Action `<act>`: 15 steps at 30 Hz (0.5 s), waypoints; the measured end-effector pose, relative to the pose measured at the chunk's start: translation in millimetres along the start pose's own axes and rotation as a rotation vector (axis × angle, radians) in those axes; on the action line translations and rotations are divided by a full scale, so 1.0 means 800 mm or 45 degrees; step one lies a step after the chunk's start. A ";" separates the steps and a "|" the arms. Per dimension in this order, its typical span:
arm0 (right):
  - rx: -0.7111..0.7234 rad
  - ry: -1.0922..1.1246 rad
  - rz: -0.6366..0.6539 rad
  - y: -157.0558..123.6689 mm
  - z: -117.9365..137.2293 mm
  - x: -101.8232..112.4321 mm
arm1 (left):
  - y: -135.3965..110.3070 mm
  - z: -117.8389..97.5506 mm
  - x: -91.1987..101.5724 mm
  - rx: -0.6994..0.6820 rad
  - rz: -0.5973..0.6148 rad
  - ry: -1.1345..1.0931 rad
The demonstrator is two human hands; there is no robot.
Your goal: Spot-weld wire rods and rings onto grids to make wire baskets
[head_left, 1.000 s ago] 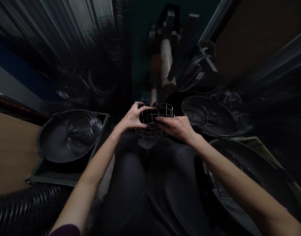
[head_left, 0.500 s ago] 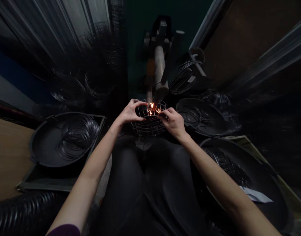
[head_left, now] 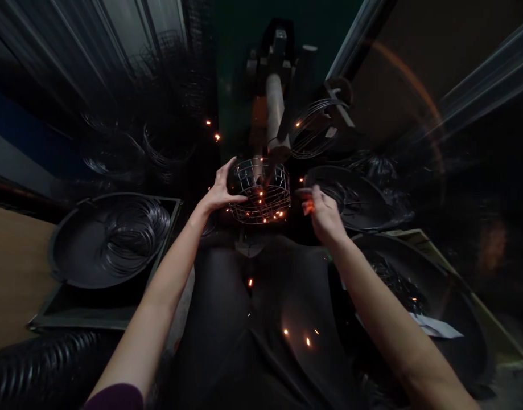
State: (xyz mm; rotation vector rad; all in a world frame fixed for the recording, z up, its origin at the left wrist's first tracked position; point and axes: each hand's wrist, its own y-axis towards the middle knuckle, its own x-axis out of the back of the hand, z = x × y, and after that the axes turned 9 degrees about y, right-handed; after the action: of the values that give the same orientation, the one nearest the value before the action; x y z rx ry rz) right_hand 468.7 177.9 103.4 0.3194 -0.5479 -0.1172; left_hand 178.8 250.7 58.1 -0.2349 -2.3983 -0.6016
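Note:
A round wire basket point(head_left: 261, 213) sits beneath the arms of a spot welding machine point(head_left: 278, 108), above my knees. My left hand point(head_left: 218, 191) is at the basket's left side, open, fingers and thumb apart, with the thumb tip overlapping the wires. Whether it presses on them I cannot tell. To the right of the basket and apart from it is my right hand point(head_left: 325, 213). Its fingers are smeared by motion and lit orange by sparks. Glowing sparks point(head_left: 272, 217) are scattered over the basket's lower wires and over my dark apron point(head_left: 265, 307).
At left, a dark pan point(head_left: 75, 245) holds coiled wire rings point(head_left: 137, 233). Another pan point(head_left: 372, 199) with wire rings stands to the right, and a larger pan point(head_left: 453, 319) holds short wire pieces and white paper point(head_left: 436, 326). More wire coils point(head_left: 316, 131) hang beside the machine.
My right hand has left the basket and moved right. My left hand has shifted slightly left and spread wider. The bright glow at the weld has broken into flying sparks.

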 end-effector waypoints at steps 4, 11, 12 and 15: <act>-0.453 0.127 0.222 -0.088 -0.018 0.048 | -0.038 0.038 -0.026 0.156 0.022 -0.247; -0.536 -0.013 0.704 -0.212 -0.068 0.066 | -0.044 0.050 -0.035 0.212 -0.025 -0.506; -0.579 0.015 0.717 -0.217 -0.073 0.066 | -0.044 0.049 -0.034 0.223 -0.038 -0.523; -0.705 0.111 0.643 -0.216 -0.080 0.066 | -0.044 0.048 -0.032 0.256 -0.066 -0.549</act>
State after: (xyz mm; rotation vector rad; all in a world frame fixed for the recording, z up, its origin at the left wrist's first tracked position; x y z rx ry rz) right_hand 543.0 21.4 21.3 -0.3552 -0.4740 0.2324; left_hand 166.8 237.4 3.0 -0.2346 -2.8663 -0.3526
